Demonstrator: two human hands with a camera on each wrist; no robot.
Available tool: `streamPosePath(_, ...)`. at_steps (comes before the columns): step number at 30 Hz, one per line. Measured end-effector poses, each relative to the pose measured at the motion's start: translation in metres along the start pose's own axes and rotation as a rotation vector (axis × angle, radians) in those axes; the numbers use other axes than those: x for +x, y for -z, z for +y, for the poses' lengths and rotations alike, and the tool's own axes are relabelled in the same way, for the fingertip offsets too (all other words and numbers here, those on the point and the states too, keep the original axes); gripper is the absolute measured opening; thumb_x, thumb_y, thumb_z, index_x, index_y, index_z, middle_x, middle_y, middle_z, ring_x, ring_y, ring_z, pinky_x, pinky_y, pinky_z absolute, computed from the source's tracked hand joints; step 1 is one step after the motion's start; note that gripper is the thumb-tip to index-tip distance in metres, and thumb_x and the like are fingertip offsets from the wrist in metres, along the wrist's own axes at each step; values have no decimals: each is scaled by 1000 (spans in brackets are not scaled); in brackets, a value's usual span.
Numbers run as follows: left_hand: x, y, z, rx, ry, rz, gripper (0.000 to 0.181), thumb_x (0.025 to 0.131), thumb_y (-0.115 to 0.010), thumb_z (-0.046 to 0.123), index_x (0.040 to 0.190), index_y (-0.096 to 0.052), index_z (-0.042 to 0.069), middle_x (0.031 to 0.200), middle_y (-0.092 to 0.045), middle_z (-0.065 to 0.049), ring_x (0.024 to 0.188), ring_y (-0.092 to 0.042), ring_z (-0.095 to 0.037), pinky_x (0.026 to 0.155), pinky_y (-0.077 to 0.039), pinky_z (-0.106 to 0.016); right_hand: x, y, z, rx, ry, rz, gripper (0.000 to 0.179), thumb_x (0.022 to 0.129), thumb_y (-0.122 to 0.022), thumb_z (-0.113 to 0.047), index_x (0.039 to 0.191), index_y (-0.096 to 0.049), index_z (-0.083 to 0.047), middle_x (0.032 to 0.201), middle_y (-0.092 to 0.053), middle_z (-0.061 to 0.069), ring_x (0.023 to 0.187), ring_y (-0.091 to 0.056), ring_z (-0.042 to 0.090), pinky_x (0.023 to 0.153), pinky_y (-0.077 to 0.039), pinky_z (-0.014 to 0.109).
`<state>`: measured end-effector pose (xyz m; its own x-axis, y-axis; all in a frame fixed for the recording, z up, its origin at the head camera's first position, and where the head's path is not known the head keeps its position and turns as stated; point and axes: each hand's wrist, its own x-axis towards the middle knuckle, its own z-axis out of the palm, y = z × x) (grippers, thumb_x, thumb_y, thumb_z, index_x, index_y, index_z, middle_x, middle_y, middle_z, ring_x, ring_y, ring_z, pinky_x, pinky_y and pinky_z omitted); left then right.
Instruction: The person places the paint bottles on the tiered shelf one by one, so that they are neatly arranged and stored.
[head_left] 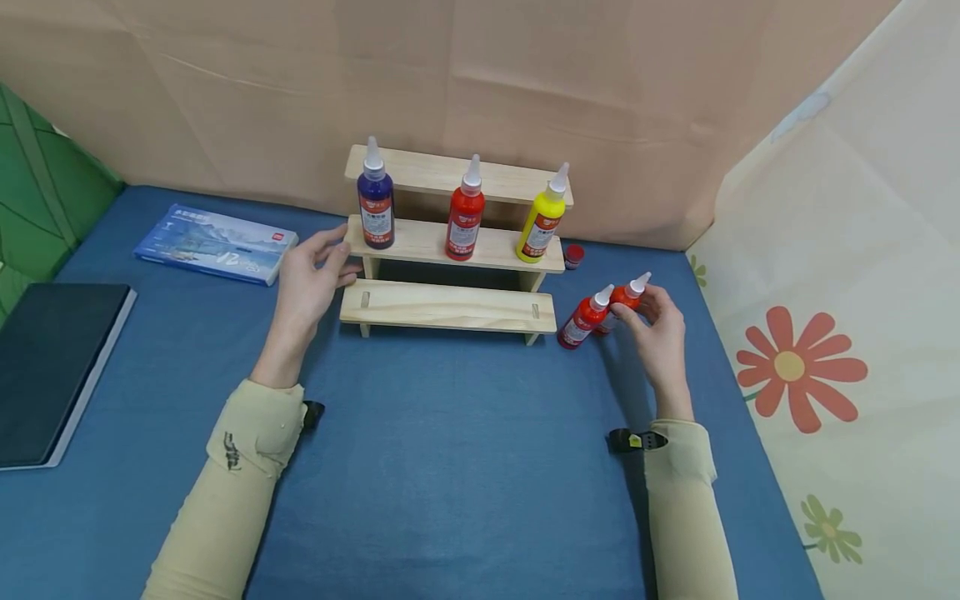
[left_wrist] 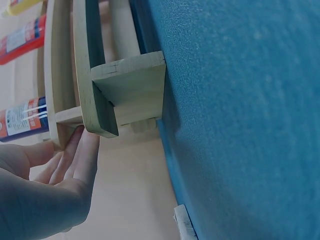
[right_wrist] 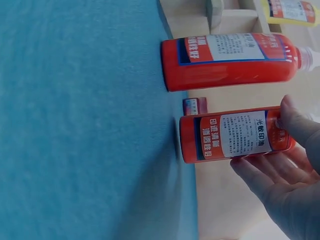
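A three-tier wooden display stand [head_left: 450, 304] stands toward the back of the table. My left hand [head_left: 309, 279] is at its left end, thumb and fingers on either side of the middle board's end [left_wrist: 59, 132]. On that middle tier are a blue-purple ink bottle [head_left: 377, 208], a red ink bottle [head_left: 463, 223] and a yellow ink bottle [head_left: 539, 227], all with white nozzle caps. Right of the stand, my right hand [head_left: 660, 329] pinches the upper part of a red ink bottle [right_wrist: 235, 135], its base close over the cloth. Another red ink bottle [right_wrist: 230, 62] stands beside it.
A small red-capped jar [head_left: 573, 256] sits behind the red bottles. At the left lie a blue flat box [head_left: 217, 242] and a dark notebook [head_left: 56, 375] on the blue cloth [head_left: 450, 458]. A beige backdrop rises behind the stand; a flower-patterned wall borders the right.
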<state>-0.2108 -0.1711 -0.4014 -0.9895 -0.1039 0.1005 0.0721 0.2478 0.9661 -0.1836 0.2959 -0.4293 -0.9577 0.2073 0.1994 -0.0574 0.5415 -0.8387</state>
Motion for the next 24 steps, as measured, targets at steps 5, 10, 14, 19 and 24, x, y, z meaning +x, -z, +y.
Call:
streamPosePath(5,0,0,-1,-3,-18,1,46,116,-50,19,158,-50,-1,147,-60,-28,118,-70,-44,91,-62,-24,-2,6,-6,27,17,35,51,103,-76,-20,146,-58,0,141,-64,17,131,-60,31,118,-49,47)
streamPosePath(10,-1,0,-1,0,-33,3,46,116,-49,19,158,-50,0,146,-60,-28,116,-70,-45,91,-63,-24,-5,11,-16,36,30,66,50,102,-77,-20,145,-60,-2,140,-66,14,128,-61,27,116,-51,44)
streamPosePath(14,-1,0,-2,-8,-35,1,46,116,-49,19,158,-49,0,147,-59,-28,116,-70,-46,91,-63,-24,-7,15,-26,24,15,92,50,102,-77,-21,146,-60,-4,140,-66,12,127,-62,26,114,-53,43)
streamPosePath(19,-1,0,-2,-11,-30,-1,47,116,-49,19,159,-49,0,147,-59,-29,117,-69,-47,91,-63,-23,-10,22,-37,13,-12,124,52,103,-76,-23,149,-59,-7,143,-65,10,130,-61,25,112,-54,39)
streamPosePath(24,0,0,0,3,-22,-4,46,117,-48,20,159,-49,0,147,-59,-28,117,-70,-45,92,-62,-25,-14,29,-47,33,8,164,50,102,-77,-23,147,-61,-8,140,-66,9,128,-61,23,109,-54,38)
